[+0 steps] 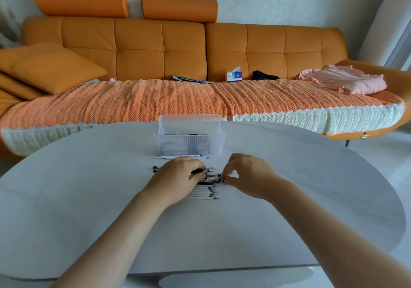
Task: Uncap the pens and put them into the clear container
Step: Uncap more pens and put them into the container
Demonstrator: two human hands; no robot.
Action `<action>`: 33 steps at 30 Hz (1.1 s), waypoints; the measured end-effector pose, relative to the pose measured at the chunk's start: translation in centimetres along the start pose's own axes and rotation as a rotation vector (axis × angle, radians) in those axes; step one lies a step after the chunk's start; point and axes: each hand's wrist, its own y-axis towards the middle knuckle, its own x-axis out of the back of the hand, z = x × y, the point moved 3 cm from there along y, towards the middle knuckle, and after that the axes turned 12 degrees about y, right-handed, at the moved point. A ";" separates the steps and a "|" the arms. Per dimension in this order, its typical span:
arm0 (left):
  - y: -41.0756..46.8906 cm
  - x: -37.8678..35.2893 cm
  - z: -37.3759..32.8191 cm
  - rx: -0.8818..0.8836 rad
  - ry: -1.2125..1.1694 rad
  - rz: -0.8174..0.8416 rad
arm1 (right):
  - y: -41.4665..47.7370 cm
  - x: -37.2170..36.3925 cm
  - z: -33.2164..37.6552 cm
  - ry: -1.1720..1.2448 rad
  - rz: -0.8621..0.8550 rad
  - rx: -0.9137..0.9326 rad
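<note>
A clear ribbed container stands at the far middle of the white table, with several pens lying inside it. Thin white pens lie in a row just under my hands, and more pens lie against the container's front. My left hand curls over a dark pen in the pile. My right hand pinches a small black cap at the pen's right end between thumb and forefinger. A small black-and-white patterned object lies between the hands, partly hidden.
An orange sofa with a woven throw runs behind the table. On it lie a tissue box, a magazine, a black item and folded pink cloth. The table's near edge curves below my forearms.
</note>
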 end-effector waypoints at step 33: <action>-0.1 0.4 -0.5 -0.035 -0.026 -0.042 | 0.1 -0.1 0.8 0.436 -0.161 -0.028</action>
